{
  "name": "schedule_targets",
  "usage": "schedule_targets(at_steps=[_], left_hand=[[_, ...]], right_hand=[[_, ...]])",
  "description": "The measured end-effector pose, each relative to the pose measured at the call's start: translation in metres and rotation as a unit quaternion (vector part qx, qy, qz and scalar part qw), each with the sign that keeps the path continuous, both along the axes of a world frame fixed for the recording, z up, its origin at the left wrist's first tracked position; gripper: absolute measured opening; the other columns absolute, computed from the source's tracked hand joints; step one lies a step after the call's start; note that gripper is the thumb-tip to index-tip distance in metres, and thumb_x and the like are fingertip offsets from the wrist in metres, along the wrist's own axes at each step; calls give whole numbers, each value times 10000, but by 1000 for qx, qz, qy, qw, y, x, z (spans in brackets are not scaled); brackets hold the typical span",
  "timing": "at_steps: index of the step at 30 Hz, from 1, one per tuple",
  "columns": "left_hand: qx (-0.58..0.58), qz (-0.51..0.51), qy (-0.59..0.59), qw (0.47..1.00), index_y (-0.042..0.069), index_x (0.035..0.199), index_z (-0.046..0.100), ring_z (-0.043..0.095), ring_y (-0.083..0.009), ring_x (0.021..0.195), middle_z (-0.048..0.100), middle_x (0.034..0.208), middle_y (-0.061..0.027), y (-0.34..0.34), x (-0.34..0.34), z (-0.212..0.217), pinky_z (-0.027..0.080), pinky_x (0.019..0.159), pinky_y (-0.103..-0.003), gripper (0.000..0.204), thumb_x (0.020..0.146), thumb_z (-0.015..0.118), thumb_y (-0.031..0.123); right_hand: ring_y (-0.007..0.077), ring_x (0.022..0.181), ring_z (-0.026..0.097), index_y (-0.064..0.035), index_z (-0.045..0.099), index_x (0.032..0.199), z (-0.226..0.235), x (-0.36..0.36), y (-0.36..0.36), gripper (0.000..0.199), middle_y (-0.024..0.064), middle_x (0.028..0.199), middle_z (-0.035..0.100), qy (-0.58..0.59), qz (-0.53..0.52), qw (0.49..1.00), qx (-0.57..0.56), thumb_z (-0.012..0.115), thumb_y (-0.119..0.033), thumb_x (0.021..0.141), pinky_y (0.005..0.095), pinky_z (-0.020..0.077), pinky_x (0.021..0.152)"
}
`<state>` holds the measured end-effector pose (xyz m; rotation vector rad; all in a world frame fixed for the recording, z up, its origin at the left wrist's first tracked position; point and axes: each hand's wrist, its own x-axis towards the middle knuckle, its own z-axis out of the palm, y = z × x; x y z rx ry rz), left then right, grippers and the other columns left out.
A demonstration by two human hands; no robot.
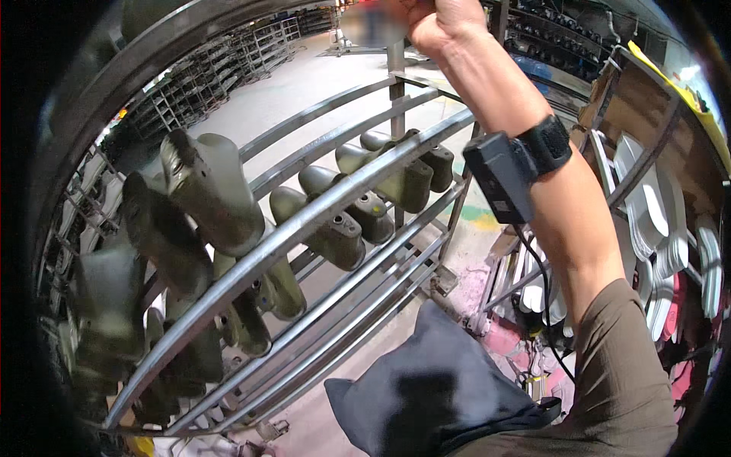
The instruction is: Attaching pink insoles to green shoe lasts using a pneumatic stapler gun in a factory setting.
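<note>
Tall metal rack [327,200], curved rails, takes up left and centre. Dark olive foot-shaped forms [217,199] rest across its rails: thick cluster toward the left end, shorter row near the far right corner post. These look already placed; what remains to load or unload, cannot judge. White sole-shaped pieces [643,202] stacked beyond the rack's right side. Right hand [449,27] raised above that corner post, wrist bent; fingers cropped and blurred, grip cannot be told. Left hand out of view. Black box [499,177] strapped at right wrist.
</note>
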<state>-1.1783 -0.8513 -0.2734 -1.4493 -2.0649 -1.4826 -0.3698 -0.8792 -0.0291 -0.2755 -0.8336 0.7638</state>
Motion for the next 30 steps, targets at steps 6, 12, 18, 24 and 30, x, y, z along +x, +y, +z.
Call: schedule_targets(at_steps=[6, 12, 18, 24, 30], left_hand=[[39, 48, 8, 998, -20, 1181, 568, 537, -267, 1077, 587, 1182, -159, -94, -30, 35, 377, 970, -365, 390, 922, 507, 264], [-54, -169, 155, 972, 19, 849, 620, 555, -204, 833, 612, 868, -81, -144, 215, -88, 444, 810, -332, 92, 853, 585, 104], [-165, -544, -20, 823, -7, 886, 675, 619, -150, 728, 659, 786, -89, -188, 524, -56, 485, 701, -268, 144, 836, 629, 120], [-219, -626, -81, 744, 8, 1037, 645, 648, -150, 835, 685, 899, -93, -158, 706, -28, 494, 755, -280, 250, 846, 624, 168], [-146, -524, -87, 835, -80, 1280, 422, 507, -367, 1158, 521, 1214, -298, -92, 820, -39, 386, 994, -390, 590, 789, 622, 180]], right_hand=[[213, 576, 628, -2, 587, 861, -92, -39, -62, 296, 152, 713, 641, -84, -2, 995, -57, 497, -279, 915, 359, 533, 574], [84, 478, 547, -15, 612, 866, -315, -45, -227, 249, 30, 589, 589, -429, -64, 817, -381, 597, -261, 905, 257, 439, 451], [240, 541, 619, -53, 636, 853, -448, -61, -327, 273, 109, 668, 635, -535, -57, 723, -434, 609, -324, 870, 327, 478, 500], [300, 620, 620, -85, 614, 772, -465, -63, -345, 200, 102, 700, 626, -580, -175, 705, -369, 622, -274, 838, 385, 490, 548], [280, 579, 609, -87, 626, 738, -473, -43, -345, 189, 84, 644, 603, -539, -212, 747, -326, 650, -256, 818, 374, 473, 509]])
